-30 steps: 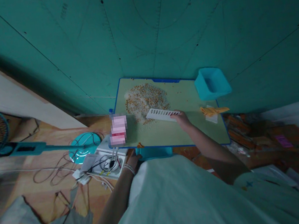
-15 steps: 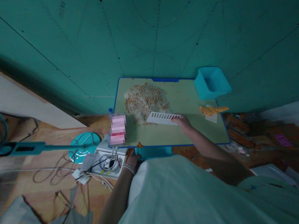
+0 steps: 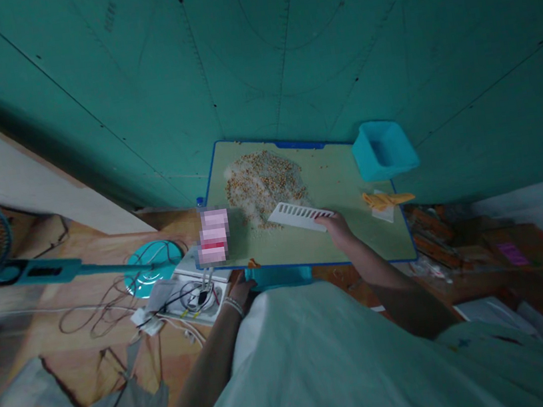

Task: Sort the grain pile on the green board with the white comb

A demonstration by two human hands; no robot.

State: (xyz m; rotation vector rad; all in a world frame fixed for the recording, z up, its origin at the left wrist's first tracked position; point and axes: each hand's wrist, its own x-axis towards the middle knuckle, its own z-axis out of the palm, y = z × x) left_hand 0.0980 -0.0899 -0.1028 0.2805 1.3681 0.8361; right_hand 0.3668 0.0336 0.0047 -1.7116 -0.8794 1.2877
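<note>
shirt (image 3: 324, 364): pale green, fills the bottom middle of the frame, closest thing to the camera
left hand (image 3: 240, 290): white bracelet (image 3: 236, 307) on the wrist, a bit left of center; fingers are right by the left end of the lower bin (image 3: 279, 275), but honestly can't tell if they're gripping it
lower bin: teal, peeks out around center, between the shirt and the near edge of the table (image 3: 338, 248)
right hand (image 3: 334, 225): just right of center, fingers closed on the near end of the slotted strip (image 3: 298, 217)
slotted strip: white, row of openings along it, slants up-left from the hand to the lower right side of the pile (image 3: 264, 181)
pink block (image 3: 214, 235): pixelated, left end of the table, so no clue what it is
pile: pale grains with yellowish beans mixed in, spread over the table's left half
yellow cloth (image 3: 386, 200): crumpled, right end of the table
upper bin (image 3: 385, 147): teal too, table's far right corner
wall (image 3: 249, 45): green, takes up the whole top of the frame
</note>
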